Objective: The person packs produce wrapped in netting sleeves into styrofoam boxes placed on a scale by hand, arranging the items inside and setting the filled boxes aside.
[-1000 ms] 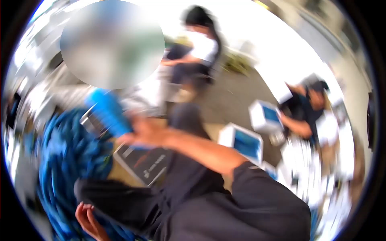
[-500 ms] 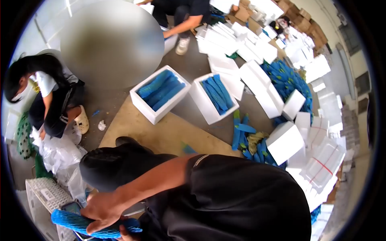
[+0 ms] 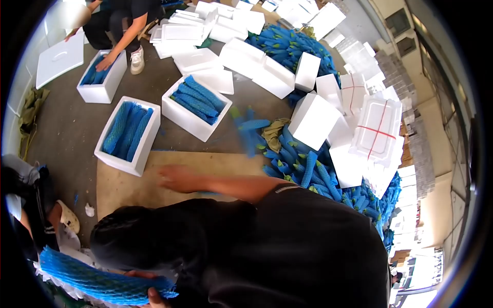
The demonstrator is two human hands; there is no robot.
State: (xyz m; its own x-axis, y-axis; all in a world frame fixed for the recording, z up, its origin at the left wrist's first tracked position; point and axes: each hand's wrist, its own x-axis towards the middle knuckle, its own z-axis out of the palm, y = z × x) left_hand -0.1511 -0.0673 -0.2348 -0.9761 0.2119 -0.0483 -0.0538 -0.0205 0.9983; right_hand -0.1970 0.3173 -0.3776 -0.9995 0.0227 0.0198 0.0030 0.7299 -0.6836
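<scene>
At the bottom left, my left hand (image 3: 149,293) is wrapped round one end of a blue mesh-covered bundle (image 3: 97,281). The bundle lies sideways, its far end pointing left. My right hand (image 3: 174,178) is over the brown board (image 3: 210,163), smeared by motion, and no object shows in it. Just beyond it stands an open white foam box (image 3: 101,150) with blue mesh bundles (image 3: 125,131) inside. Another open foam box (image 3: 203,134) beside it also holds blue bundles (image 3: 197,100).
A large pile of blue mesh-wrapped pieces (image 3: 308,169) lies right of the board, against white foam boxes (image 3: 313,120). A co-worker (image 3: 120,20) reaches into a third box (image 3: 97,92) at the top left. Another person's shoe (image 3: 68,217) is at the left edge.
The view has swung, so the boxes appear further left. My right hand has left the blue bundle and is over the board; my left hand still holds the bundle.
</scene>
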